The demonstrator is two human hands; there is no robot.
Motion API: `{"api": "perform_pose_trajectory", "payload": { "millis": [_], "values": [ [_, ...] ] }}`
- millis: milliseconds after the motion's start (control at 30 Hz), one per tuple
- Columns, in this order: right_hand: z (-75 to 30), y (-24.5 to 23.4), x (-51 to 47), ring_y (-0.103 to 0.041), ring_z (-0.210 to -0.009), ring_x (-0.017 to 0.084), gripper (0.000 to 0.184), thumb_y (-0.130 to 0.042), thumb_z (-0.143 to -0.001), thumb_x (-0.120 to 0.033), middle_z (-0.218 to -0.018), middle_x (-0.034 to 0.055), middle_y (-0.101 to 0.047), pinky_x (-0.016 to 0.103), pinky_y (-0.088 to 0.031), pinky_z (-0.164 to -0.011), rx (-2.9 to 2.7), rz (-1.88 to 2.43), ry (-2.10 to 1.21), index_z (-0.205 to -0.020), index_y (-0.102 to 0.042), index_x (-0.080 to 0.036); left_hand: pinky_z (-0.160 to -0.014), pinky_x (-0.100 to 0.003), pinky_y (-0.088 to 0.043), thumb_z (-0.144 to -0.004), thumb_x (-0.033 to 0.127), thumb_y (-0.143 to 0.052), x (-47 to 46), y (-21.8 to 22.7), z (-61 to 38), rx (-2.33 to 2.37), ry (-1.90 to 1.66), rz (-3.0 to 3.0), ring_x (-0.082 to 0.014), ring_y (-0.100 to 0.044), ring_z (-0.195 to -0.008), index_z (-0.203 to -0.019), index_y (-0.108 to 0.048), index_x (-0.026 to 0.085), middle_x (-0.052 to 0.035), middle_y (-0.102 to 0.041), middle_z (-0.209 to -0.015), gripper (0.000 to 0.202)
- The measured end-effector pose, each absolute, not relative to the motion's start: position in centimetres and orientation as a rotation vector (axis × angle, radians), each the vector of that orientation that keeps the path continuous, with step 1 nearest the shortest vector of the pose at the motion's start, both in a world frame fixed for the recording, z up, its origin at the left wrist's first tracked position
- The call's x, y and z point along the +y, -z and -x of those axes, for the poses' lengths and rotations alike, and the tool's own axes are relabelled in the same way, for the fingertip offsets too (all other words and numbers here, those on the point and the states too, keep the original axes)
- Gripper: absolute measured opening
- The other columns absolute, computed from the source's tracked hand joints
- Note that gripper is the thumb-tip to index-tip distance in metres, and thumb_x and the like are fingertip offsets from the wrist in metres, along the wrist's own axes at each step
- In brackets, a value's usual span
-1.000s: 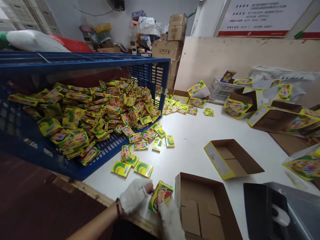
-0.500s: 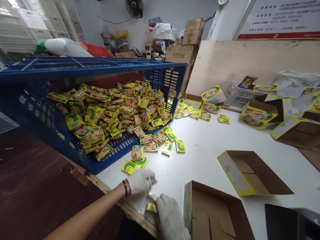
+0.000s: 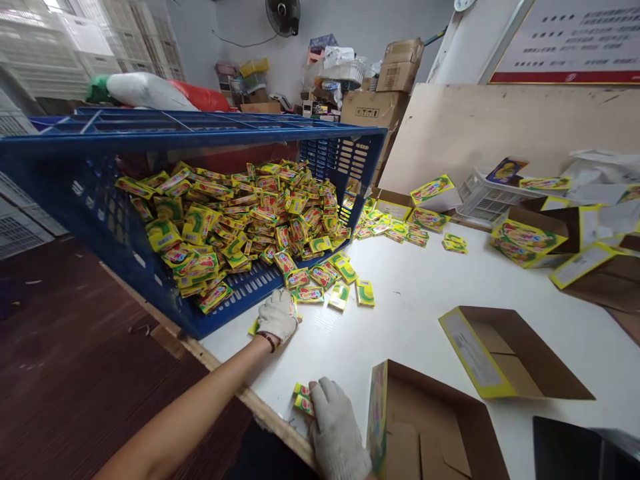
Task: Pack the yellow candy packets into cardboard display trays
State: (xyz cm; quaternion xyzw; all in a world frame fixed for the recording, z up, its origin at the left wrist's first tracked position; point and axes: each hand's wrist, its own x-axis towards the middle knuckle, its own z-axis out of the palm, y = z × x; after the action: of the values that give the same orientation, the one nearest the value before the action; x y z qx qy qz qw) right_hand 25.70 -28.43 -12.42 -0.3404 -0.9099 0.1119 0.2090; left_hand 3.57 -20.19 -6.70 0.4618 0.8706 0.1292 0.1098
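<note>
My left hand (image 3: 279,316), in a white glove with a dark bead bracelet at the wrist, lies palm down over small yellow packs at the front edge of the blue crate. Its fingers reach forward and partly cover those packs. Lower down, my right hand (image 3: 336,420), also gloved, is closed on small packs (image 3: 303,399) at the table's near edge; their yellow-green ends stick out left of the thumb. The tipped blue crate (image 3: 210,327) holds a large heap of fruit-printed packs (image 3: 240,220). Several loose packs (image 3: 339,296) lie in front of it.
An open carton (image 3: 425,407) stands right of my right hand, with another open carton (image 3: 515,353) beyond it. More printed cartons (image 3: 530,233) and a white basket (image 3: 485,197) sit farther back on the white table (image 3: 400,320). A dark object (image 3: 570,447) occupies the lower right corner.
My left hand has moved forward, away from my right hand, onto the loose packs by the crate. My right hand stays at the near edge with its packs. The view has shifted slightly.
</note>
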Motion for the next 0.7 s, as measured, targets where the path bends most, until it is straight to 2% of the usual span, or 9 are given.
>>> {"api": "perform_pose_trajectory", "payload": {
  "millis": [133, 233, 300, 367, 400, 467, 533, 600, 700],
  "values": [
    [-25.8, 12.4, -28.4, -0.063, -0.089, 0.024, 0.060, -0.054, -0.064, 0.004, -0.100, 0.0067, -0.066, 0.034, -0.056, -0.076, -2.533, 0.918, -0.336, -0.117, -0.055, -0.022, -0.096, -0.047, -0.043, -0.069, 0.029, -0.069, -20.4, 6.3, -3.1, 2.485, -0.510, -1.302, -0.0358, -0.054, -0.114, -0.118, -0.055, 0.019, -0.0171, -0.048, -0.127, 0.052],
    [-25.9, 13.0, -28.7, -0.063, -0.099, 0.026, 0.052, -0.059, -0.066, 0.000, -0.112, 0.0108, -0.064, 0.036, -0.057, -0.081, -2.478, 0.913, -0.293, -0.113, -0.055, -0.023, -0.099, -0.039, -0.042, -0.075, 0.029, -0.061, -21.0, 5.4, -2.6, 2.305, -0.663, -1.320, -0.0294, -0.052, -0.118, -0.117, -0.056, 0.020, -0.0126, -0.052, -0.124, 0.043],
    [-26.0, 13.5, -29.3, -0.054, -0.121, 0.031, 0.046, -0.062, -0.066, -0.002, -0.137, 0.0158, -0.052, 0.040, -0.054, -0.089, -2.409, 0.917, -0.213, -0.107, -0.056, -0.023, -0.096, -0.032, -0.044, -0.076, 0.033, -0.059, -22.2, 5.0, -2.9, 2.091, -0.720, -1.349, -0.0234, -0.054, -0.114, -0.113, -0.058, 0.021, -0.0071, -0.059, -0.116, 0.038],
    [-26.3, 13.9, -29.7, -0.038, -0.137, 0.035, 0.040, -0.063, -0.068, -0.004, -0.152, 0.0156, -0.037, 0.048, -0.047, -0.100, -2.356, 0.902, -0.139, -0.103, -0.056, -0.022, -0.083, -0.028, -0.049, -0.076, 0.037, -0.056, -23.9, 5.2, -3.9, 1.854, -0.696, -1.343, -0.0196, -0.059, -0.097, -0.100, -0.063, 0.020, -0.0040, -0.064, -0.101, 0.030],
    [-26.5, 14.0, -29.8, -0.032, -0.140, 0.037, 0.038, -0.064, -0.069, -0.006, -0.154, 0.0152, -0.034, 0.054, -0.042, -0.104, -2.350, 0.887, -0.121, -0.103, -0.056, -0.022, -0.075, -0.028, -0.049, -0.077, 0.040, -0.054, -24.9, 5.4, -4.5, 1.746, -0.661, -1.327, -0.0181, -0.060, -0.086, -0.090, -0.064, 0.019, -0.0030, -0.064, -0.091, 0.027],
    [-26.8, 13.9, -29.7, -0.032, -0.139, 0.041, 0.037, -0.068, -0.069, -0.012, -0.150, 0.0165, -0.040, 0.063, -0.034, -0.106, -2.384, 0.850, -0.115, -0.103, -0.057, -0.022, -0.062, -0.028, -0.046, -0.077, 0.043, -0.050, -26.5, 6.0, -5.8, 1.571, -0.585, -1.293, -0.0155, -0.054, -0.067, -0.070, -0.059, 0.017, -0.0007, -0.059, -0.071, 0.028],
    [-27.1, 13.2, -29.3, -0.038, -0.135, 0.042, 0.041, -0.069, -0.067, -0.014, -0.144, 0.0173, -0.048, 0.064, -0.033, -0.105, -2.459, 0.829, -0.159, -0.105, -0.058, -0.022, -0.059, -0.028, -0.042, -0.076, 0.045, -0.050, -27.3, 6.5, -6.7, 1.450, -0.533, -1.275, -0.0135, -0.047, -0.060, -0.057, -0.050, 0.018, 0.0017, -0.050, -0.060, 0.033],
    [-27.1, 12.2, -29.0, -0.040, -0.135, 0.039, 0.046, -0.068, -0.065, -0.012, -0.143, 0.0173, -0.049, 0.059, -0.036, -0.106, -2.520, 0.844, -0.224, -0.108, -0.057, -0.021, -0.060, -0.027, -0.040, -0.074, 0.047, -0.054, -27.3, 7.0, -7.0, 1.385, -0.510, -1.266, -0.0123, -0.042, -0.060, -0.053, -0.043, 0.018, 0.0032, -0.045, -0.057, 0.037],
    [-27.0, 10.9, -28.9, -0.030, -0.141, 0.038, 0.051, -0.064, -0.064, -0.007, -0.150, 0.0196, -0.039, 0.056, -0.035, -0.108, -2.535, 0.871, -0.245, -0.113, -0.055, -0.018, -0.059, -0.026, -0.041, -0.079, 0.055, -0.048, -26.6, 7.6, -7.0, 1.355, -0.501, -1.223, -0.0121, -0.045, -0.060, -0.064, -0.046, 0.019, 0.0033, -0.048, -0.061, 0.038]
  ]
}}
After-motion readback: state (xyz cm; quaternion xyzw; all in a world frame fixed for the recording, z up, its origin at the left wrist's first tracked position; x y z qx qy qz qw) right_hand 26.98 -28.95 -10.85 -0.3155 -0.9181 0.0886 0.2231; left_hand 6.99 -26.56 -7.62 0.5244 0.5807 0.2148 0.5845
